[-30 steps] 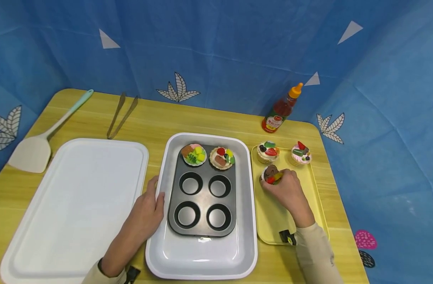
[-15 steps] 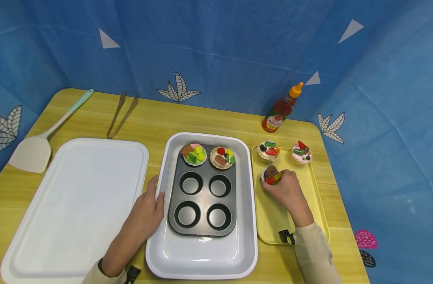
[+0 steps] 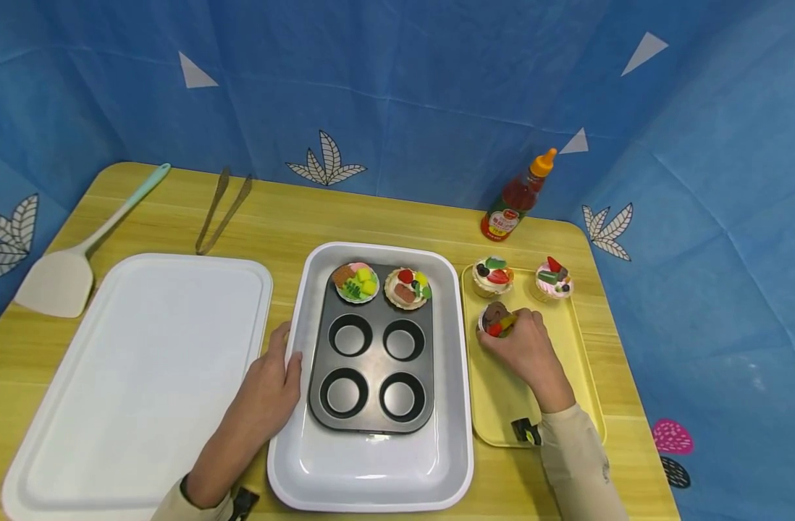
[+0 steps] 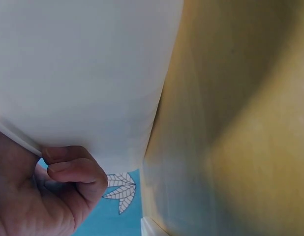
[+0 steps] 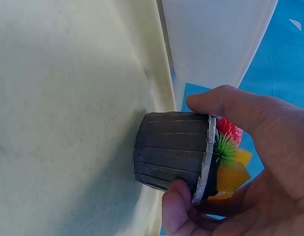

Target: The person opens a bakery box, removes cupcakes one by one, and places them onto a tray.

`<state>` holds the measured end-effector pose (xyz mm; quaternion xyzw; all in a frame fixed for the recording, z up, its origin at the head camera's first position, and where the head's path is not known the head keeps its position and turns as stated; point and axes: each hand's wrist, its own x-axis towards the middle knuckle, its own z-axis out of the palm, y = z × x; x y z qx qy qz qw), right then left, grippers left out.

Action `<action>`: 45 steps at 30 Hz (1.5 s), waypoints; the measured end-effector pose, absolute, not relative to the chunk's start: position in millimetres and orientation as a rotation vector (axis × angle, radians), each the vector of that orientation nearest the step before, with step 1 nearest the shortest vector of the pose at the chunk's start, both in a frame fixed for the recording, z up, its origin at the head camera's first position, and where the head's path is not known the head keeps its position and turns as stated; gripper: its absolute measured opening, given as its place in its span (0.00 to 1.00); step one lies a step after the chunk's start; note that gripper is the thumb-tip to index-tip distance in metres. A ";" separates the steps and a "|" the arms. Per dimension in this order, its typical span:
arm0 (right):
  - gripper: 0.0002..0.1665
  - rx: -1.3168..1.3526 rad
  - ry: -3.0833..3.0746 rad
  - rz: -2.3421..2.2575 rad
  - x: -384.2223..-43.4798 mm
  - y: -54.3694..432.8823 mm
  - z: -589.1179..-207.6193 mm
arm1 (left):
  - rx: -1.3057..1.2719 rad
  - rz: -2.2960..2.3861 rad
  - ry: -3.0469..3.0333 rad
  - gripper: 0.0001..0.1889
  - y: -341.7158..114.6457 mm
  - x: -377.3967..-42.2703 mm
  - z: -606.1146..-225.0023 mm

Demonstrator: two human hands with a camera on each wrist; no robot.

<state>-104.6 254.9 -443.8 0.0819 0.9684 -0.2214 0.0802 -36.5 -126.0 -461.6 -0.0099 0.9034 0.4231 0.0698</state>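
Note:
In the head view my right hand (image 3: 529, 350) pinches the rim of a chocolate cupcake (image 3: 494, 315) over the yellow tray (image 3: 498, 405). The right wrist view shows its dark pleated cup (image 5: 169, 147) between thumb and fingers, with a strawberry and orange fruit pieces on top. My left hand (image 3: 264, 394) grips the left rim of a deep white tub (image 3: 371, 504); the left wrist view has curled fingers (image 4: 76, 169) against its outer wall. Inside the tub lies a dark muffin tin (image 3: 376, 367). Its two far cups hold a fruit-topped cupcake (image 3: 356, 283) and a cream tart (image 3: 407, 289).
Two more cupcakes, one cream-topped (image 3: 492, 277) and one pink (image 3: 554, 279), stand at the yellow tray's far end. Behind is a red sauce bottle (image 3: 513, 199). To the left are a white tray (image 3: 143, 376), tongs (image 3: 221, 213) and a spatula (image 3: 61, 278).
The chocolate cupcake has shifted very slightly in my right hand's fingers. My left hand keeps its place on the tub's rim.

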 end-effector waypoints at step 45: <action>0.61 -0.189 2.906 -0.621 -126.8 169.0 -381.2 | -0.009 1.290 2.743 0.28 -127.0 -37.0 -465.8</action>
